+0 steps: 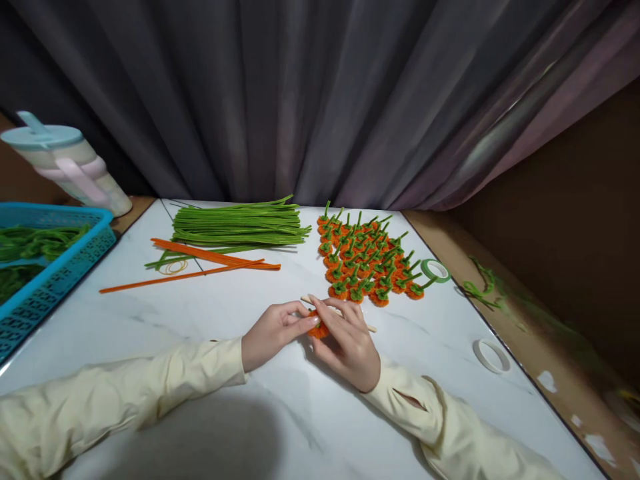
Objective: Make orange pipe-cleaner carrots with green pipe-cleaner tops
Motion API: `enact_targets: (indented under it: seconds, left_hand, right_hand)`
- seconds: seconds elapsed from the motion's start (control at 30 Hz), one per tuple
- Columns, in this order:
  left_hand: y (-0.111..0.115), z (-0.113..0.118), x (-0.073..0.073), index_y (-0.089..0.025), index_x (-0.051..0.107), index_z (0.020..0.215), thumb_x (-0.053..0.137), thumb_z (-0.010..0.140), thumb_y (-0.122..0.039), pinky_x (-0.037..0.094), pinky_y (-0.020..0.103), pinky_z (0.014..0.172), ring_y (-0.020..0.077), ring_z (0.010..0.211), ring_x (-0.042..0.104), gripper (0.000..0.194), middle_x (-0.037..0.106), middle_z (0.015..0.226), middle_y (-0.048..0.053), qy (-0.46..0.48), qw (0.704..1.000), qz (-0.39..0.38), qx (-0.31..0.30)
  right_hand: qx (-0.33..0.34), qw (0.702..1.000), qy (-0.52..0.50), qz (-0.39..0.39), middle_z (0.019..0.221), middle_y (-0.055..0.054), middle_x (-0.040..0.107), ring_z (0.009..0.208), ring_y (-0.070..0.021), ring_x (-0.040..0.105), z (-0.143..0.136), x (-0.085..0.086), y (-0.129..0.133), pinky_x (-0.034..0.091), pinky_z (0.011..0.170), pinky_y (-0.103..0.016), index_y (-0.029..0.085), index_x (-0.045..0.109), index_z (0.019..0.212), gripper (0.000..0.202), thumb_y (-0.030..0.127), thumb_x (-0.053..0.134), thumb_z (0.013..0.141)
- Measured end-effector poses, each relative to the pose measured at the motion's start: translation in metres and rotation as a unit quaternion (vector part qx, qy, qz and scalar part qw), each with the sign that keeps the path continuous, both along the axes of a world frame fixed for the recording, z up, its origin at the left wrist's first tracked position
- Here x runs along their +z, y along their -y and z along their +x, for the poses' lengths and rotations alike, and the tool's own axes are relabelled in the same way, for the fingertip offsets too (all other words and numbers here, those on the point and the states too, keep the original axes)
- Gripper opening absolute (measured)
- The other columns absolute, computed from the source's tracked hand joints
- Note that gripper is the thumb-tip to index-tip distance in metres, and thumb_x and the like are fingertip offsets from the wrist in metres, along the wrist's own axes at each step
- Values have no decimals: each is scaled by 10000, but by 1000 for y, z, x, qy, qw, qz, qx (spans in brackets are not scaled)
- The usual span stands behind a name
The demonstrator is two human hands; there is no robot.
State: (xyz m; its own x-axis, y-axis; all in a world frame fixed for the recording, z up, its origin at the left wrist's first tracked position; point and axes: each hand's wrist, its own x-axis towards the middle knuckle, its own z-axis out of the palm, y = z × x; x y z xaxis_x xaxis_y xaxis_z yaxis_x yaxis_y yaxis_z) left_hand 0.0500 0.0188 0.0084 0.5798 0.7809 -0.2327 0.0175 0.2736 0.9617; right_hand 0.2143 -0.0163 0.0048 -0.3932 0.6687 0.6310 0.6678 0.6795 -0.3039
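Note:
Between my hands is a small orange fuzzy pipe-cleaner pumpkin (319,329) with a bit of green on top. My left hand (275,333) pinches its left side, thumb over the front. My right hand (347,340) is closed around its right side, fingers curled over it. A thin pale wooden stick (372,328) passes behind my right fingers, its ends showing on both sides; the right hand seems to hold it too. Just beyond stand several finished orange pumpkins (357,257) with green stems, packed in rows.
Green pipe cleaners (240,225) lie bundled at the back, with orange pipe cleaners (210,255) in front. A blue basket (60,267) of green pieces and a lidded tumbler (83,173) stand left. Green tape (435,270) and a white tape roll (491,356) lie right on the marbled tabletop (200,427).

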Motion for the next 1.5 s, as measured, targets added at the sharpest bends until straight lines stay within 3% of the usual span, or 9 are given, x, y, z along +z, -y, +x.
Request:
enact_targets:
  seconds: [0.2,0.4,0.67,0.83,0.97,1.07,1.27,1.37,1.5]
  left_hand:
    - [0,1,2,-125,530,783,653,723,-366,362,180,525,93,542,554,277,644,625,7,15,1000,-18,-20]
    - [0,-2,-3,-113,553,1079,639,747,-338,395,198,554,126,615,590,410,674,716,36,5,1000,-11,-24]
    - [0,-4,-2,-101,650,1000,599,779,-298,441,264,817,198,919,593,300,675,926,75,34,998,12,-47]
    - [2,-3,1,-74,667,881,595,770,-314,415,214,599,130,646,550,274,635,690,35,4,998,24,-59]
    - [4,-4,5,-61,647,711,561,784,-347,251,199,459,66,487,353,307,462,508,-25,-30,992,77,-99]
    - [2,-5,9,-80,625,655,522,801,-399,254,209,470,71,493,333,366,428,501,-29,-21,989,84,-118]
    - [-2,-5,9,-101,640,695,548,771,-479,408,243,635,137,642,508,396,601,663,38,32,997,32,-70]
    - [-3,-4,9,-106,661,761,582,754,-471,427,257,690,147,677,541,373,631,717,46,53,997,9,-61]
    - [-3,-3,10,-108,652,664,604,745,-465,439,258,698,118,601,534,369,611,614,19,79,995,-30,-56]
  right_hand:
    - [5,1000,0,-17,1117,-79,614,1012,-252,498,0,0,1,380,821,-414,193,189,1405,716,154,496,759]
    - [23,996,53,-64,1246,-128,519,1080,-279,451,4,1,2,358,834,-446,123,80,1421,739,148,398,754]
    - [29,993,106,-49,1355,-179,386,1106,-275,432,5,-2,0,358,832,-447,81,13,1416,729,111,350,771]
    - [41,994,61,-80,1344,-133,418,1085,-266,432,4,-1,0,373,837,-416,144,46,1420,751,338,478,837]
    - [40,994,67,-75,1209,-107,553,1066,-252,449,2,-2,0,376,823,-392,157,33,1422,678,322,425,893]
    - [39,995,74,-59,1202,-112,558,1063,-251,458,2,-2,0,379,818,-389,156,30,1420,666,343,408,905]
    - [10,996,11,-93,1182,-121,549,1036,-230,487,5,-3,-1,395,851,-369,171,240,1369,684,506,486,825]
    - [5,997,-8,-77,1120,-109,580,1014,-221,503,7,-3,0,395,848,-360,185,356,1310,592,481,508,821]
    - [20,999,-10,-33,1108,-105,602,986,-217,518,7,-2,-1,390,825,-363,179,339,1323,567,443,485,843]
